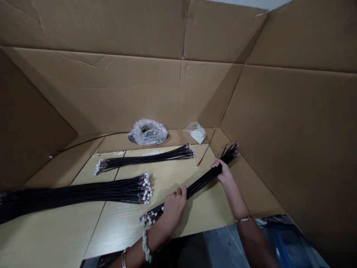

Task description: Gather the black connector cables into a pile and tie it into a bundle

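Note:
A bundle of black cables (199, 183) with white connectors at its near end lies slanted across the light wooden table (125, 223). My left hand (173, 209) is closed over its near part, just above the connectors. My right hand (223, 172) grips the same bundle near its far end, where coloured wire tips stick out. Two other black cable bundles lie to the left: a large one (83, 193) with white connectors and a thinner one (145, 159) further back.
Tall cardboard walls (279, 123) surround the table on three sides. A clear plastic bag with a dark coil (147, 131) and a small white bag (196, 131) sit at the back. A loose red-tipped wire (203, 156) lies near the right hand.

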A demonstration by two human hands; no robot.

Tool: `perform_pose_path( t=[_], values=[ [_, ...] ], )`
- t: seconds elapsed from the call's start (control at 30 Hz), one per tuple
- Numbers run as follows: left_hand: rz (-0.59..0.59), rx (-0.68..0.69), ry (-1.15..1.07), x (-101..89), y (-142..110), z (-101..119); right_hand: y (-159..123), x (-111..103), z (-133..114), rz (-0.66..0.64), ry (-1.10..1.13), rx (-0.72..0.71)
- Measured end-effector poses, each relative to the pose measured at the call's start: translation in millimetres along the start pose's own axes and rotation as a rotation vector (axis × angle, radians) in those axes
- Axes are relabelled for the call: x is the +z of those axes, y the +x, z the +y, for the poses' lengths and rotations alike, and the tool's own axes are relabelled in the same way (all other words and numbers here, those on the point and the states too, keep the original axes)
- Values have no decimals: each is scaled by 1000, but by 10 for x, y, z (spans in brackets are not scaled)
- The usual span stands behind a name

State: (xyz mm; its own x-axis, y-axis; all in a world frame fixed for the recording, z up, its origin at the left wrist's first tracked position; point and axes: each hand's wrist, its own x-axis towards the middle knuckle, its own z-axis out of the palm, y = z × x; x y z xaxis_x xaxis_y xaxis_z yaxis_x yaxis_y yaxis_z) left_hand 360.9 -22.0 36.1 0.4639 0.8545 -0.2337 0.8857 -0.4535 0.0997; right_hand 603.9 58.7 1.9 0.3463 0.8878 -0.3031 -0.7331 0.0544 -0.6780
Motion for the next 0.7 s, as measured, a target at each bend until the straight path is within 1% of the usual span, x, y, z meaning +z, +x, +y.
perform_pose_path(
  t=[0.17, 0.23, 0.37, 0.47, 0.57, 0.63, 0.7],
  values=[
    [-2, 29, -63, -4, 225, 111, 263, 155, -84, 49, -121, 22],
    [-19, 72, -98, -58, 329, 99, 354, 185, -142, 72, -168, 22],
    [-66, 190, -186, -231, 547, 34, 521, 197, -288, 107, -260, 23],
    [-82, 232, -240, -307, 718, 39, 584, 178, -350, 121, -310, 20],
    [-82, 234, -283, -284, 877, 122, 567, 147, -273, 130, -335, 10],
    [-74, 216, -305, -243, 949, 201, 530, 124, -152, 135, -339, -2],
    [-62, 202, -324, -223, 965, 272, 498, 105, -22, 148, -336, -30]
  ],
)
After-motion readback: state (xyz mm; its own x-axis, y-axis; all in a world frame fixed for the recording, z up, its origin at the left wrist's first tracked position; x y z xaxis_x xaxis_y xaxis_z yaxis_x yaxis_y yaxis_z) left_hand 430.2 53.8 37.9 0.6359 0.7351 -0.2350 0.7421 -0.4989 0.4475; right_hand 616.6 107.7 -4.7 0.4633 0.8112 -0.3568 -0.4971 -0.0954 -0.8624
